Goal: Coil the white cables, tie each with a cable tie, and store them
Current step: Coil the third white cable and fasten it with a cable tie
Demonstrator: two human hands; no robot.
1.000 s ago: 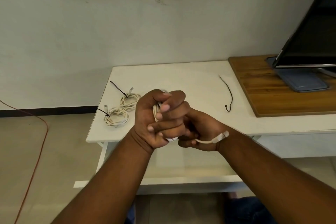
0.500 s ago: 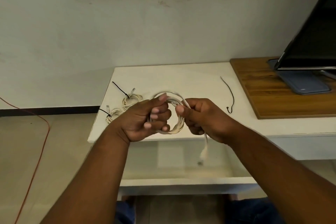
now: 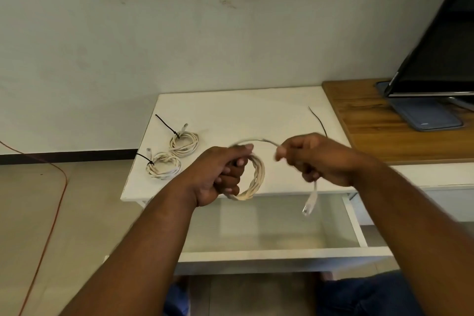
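**Q:** White cable in the foreground — where does it sit relative to the fingers?

**A:** The coil [image 3: 252, 179] hangs upright over the front edge of the table [image 3: 230, 110]. The left hand [image 3: 220, 174] is closed around the coil's left side, fingers curled through the loop and the thumb pressed on top. A free strand arcs from the top of the coil across to the right hand [image 3: 315, 159], whose fingers are closed in a pinch on it. The strand's tail drops below that fist, ending in a clear connector [image 3: 309, 206] that dangles in the air above the open drawer [image 3: 269, 228].

**Q:** How do the hands stand to each other?

**A:** Apart, level with one another, joined only by the arcing strand. The right hand is motion-blurred.

**Q:** What lies farther back on the white surface?

**A:** Two finished coils at the left end: the nearer tied coil [image 3: 163, 167] and, just behind and touching or nearly touching it, the farther tied coil [image 3: 185, 143]. Each is bound by a black tie whose tail points up and left. A loose black cable tie [image 3: 317, 118] lies near the right end, partly hidden behind the right hand.

**Q:** And beyond that?

**A:** A wooden board [image 3: 372, 131] abuts the table on the right, carrying a dark monitor [image 3: 441, 59] on its stand. An orange cord [image 3: 51, 200] trails over the floor at left.
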